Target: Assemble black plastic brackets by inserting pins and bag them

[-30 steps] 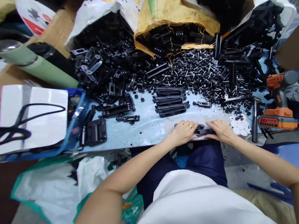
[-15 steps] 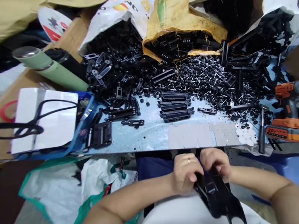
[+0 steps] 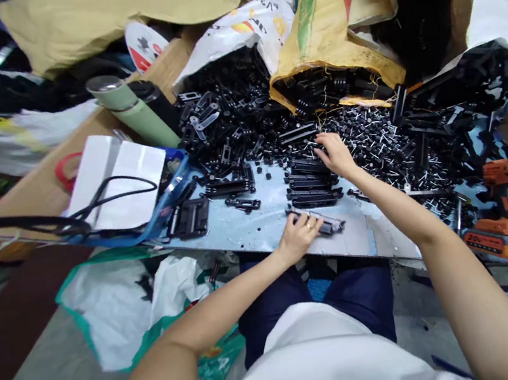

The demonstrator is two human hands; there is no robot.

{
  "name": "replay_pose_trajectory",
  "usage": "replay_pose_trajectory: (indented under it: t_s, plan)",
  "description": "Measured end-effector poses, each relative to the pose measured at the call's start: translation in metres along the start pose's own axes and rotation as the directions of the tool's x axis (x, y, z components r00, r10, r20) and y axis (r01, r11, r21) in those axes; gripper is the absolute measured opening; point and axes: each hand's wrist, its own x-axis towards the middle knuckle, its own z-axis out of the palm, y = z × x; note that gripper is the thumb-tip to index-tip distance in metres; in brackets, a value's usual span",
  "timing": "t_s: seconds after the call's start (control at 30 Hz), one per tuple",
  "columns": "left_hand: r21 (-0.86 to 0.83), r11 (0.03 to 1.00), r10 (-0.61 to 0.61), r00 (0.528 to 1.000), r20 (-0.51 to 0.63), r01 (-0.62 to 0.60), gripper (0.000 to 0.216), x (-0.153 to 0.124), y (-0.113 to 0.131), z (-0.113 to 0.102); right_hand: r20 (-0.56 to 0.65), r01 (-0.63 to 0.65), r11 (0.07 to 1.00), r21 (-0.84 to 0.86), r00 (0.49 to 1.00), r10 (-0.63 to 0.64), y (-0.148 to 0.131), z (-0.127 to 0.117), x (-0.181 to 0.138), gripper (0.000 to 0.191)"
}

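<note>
"Resting where can the black part [image 3: 333,225] be found?"

"It is held over the grey board [image 3: 352,244], near the blue table's [image 3: 245,228] front edge; its left end is clamped by the left hand's [image 3: 300,236] fingers."

"And the right hand [image 3: 336,154]?"

"It is stretched to the edge of the pin heap [image 3: 373,136], thumb and fingers apart."

"What crowds the way?"

"Stacked black parts [image 3: 311,184] are set between the hands. The back is blocked by a yellow sack [image 3: 321,35]; the sides are flanked by a blue basket [image 3: 173,196], left, and a cordless drill [image 3: 506,201], right."
</note>
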Motion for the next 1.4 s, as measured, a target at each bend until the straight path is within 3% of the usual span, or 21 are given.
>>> replay_pose_trajectory:
  t_s: [0.1, 0.2, 0.23, 0.3, 0.37, 0.4, 0.47, 0.53, 0.6, 0.67, 0.73, 0.8, 0.87, 0.93, 1.03, 1.07, 1.13, 1.23, 1.4]
  plan:
    - [-0.002, 0.995, -0.104, 0.989, 0.107, 0.104, 0.03, 0.011, -0.012, 0.0, 0.162, 0.086, 0.984, -0.158, 0.985, -0.06, 0.0, 0.013, 0.051, 0.04]
    - [-0.019, 0.972, -0.23, 0.965, 0.127, 0.234, 0.04, 0.021, -0.037, -0.008, 0.295, 0.082, 0.963, -0.256, 0.955, -0.002, -0.009, 0.023, 0.079, 0.047]
    - [-0.006, 0.943, -0.331, 0.936, 0.122, 0.334, 0.042, 0.026, -0.051, -0.012, 0.318, 0.068, 0.961, -0.268, 0.948, 0.022, -0.011, 0.025, 0.082, 0.046]
    - [0.032, 0.829, -0.558, 0.823, 0.108, 0.558, 0.04, 0.04, -0.085, -0.021, 0.301, 0.006, 0.974, -0.226, 0.951, 0.064, -0.011, 0.024, 0.084, 0.04]
    - [0.05, 0.708, -0.705, 0.702, 0.105, 0.704, 0.036, 0.059, -0.123, -0.026, 0.246, -0.112, 0.993, -0.041, 0.962, 0.119, -0.009, 0.02, 0.078, 0.037]
    - [0.049, 0.67, -0.74, 0.663, 0.111, 0.74, 0.034, 0.069, -0.14, -0.027, 0.235, -0.19, 0.976, 0.103, 0.958, 0.162, -0.008, 0.017, 0.072, 0.037]
    - [0.042, 0.626, -0.775, 0.615, 0.147, 0.779, 0.032, 0.087, -0.165, -0.025, 0.277, -0.35, 0.841, 0.413, 0.928, 0.25, -0.009, 0.009, 0.055, 0.039]
    - [0.032, 0.605, -0.786, 0.59, 0.185, 0.796, 0.033, 0.099, -0.177, -0.02, 0.362, -0.463, 0.619, 0.634, 0.885, 0.292, -0.014, -0.002, 0.029, 0.044]
    - [0.003, 0.577, -0.802, 0.566, 0.189, 0.817, 0.035, 0.103, -0.178, -0.013, 0.415, -0.504, 0.449, 0.738, 0.863, 0.287, -0.023, -0.015, -0.005, 0.05]
    - [-0.078, 0.536, -0.826, 0.542, 0.157, 0.84, 0.034, 0.098, -0.176, -0.007, 0.42, -0.5, 0.408, 0.764, 0.866, 0.272, -0.031, -0.031, -0.044, 0.051]
    - [-0.241, 0.483, -0.847, 0.519, 0.113, 0.842, 0.032, 0.087, -0.171, -0.006, 0.362, -0.451, 0.514, 0.729, 0.892, 0.269, -0.038, -0.045, -0.083, 0.045]
    - [-0.467, 0.38, -0.874, 0.475, 0.101, 0.798, 0.031, 0.074, -0.164, -0.009, 0.238, -0.356, 0.724, 0.591, 0.934, 0.266, -0.04, -0.054, -0.122, 0.039]
    - [-0.697, 0.154, -0.893, 0.4, 0.205, 0.7, 0.029, 0.063, -0.153, -0.017, 0.097, -0.272, 0.908, 0.318, 0.962, 0.254, -0.041, -0.056, -0.157, 0.036]
    - [-0.822, -0.165, -0.84, 0.359, 0.407, 0.545, 0.024, 0.053, -0.139, -0.029, 0.034, -0.224, 0.974, 0.037, 0.974, 0.223, -0.043, -0.05, -0.187, 0.033]
    - [-0.764, -0.548, -0.659, 0.386, 0.645, 0.341, 0.013, 0.044, -0.112, -0.046, 0.09, -0.12, 0.982, -0.145, 0.987, 0.134, -0.049, -0.036, -0.218, 0.032]
    - [-0.727, -0.614, -0.614, 0.393, 0.685, 0.308, 0.009, 0.042, -0.103, -0.05, 0.104, -0.094, 0.983, -0.158, 0.988, 0.112, -0.051, -0.032, -0.223, 0.033]
    - [-0.698, -0.654, -0.573, 0.411, 0.709, 0.291, 0.008, 0.04, -0.083, -0.055, 0.09, -0.11, 0.98, -0.164, 0.988, 0.126, -0.053, -0.027, -0.226, 0.037]
    - [-0.787, -0.535, -0.626, 0.482, 0.613, 0.307, 0.014, 0.039, -0.052, -0.055, 0.02, -0.212, 0.975, -0.066, 0.977, 0.213, -0.058, -0.025, -0.214, 0.041]
    - [-0.908, -0.241, -0.609, 0.674, 0.417, 0.343, 0.029, 0.034, -0.005, -0.049, -0.021, -0.312, 0.873, 0.376, 0.939, 0.344, -0.077, -0.029, -0.179, 0.039]
